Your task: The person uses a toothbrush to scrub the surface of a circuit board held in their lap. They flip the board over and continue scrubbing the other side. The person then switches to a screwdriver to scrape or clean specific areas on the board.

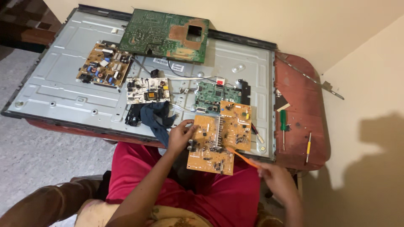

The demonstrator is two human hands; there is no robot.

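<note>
Nearest, the left hand [180,135] grips the left edge of a tan rectangular circuit board [219,141] (long axis running near to far, propped on the lap). The right hand [274,175] pinches a thin orange tool [242,157], tip pointing left onto it. Farther, four more boards lie on a grey metal panel [63,92]; two small white labels [168,64] sit beneath the large green board [166,35].

Tan circuit board [212,145] with dark components and silver heatsink, tilted over panel edge and lap; thin orange tool [240,157] tip resting on it.
</note>
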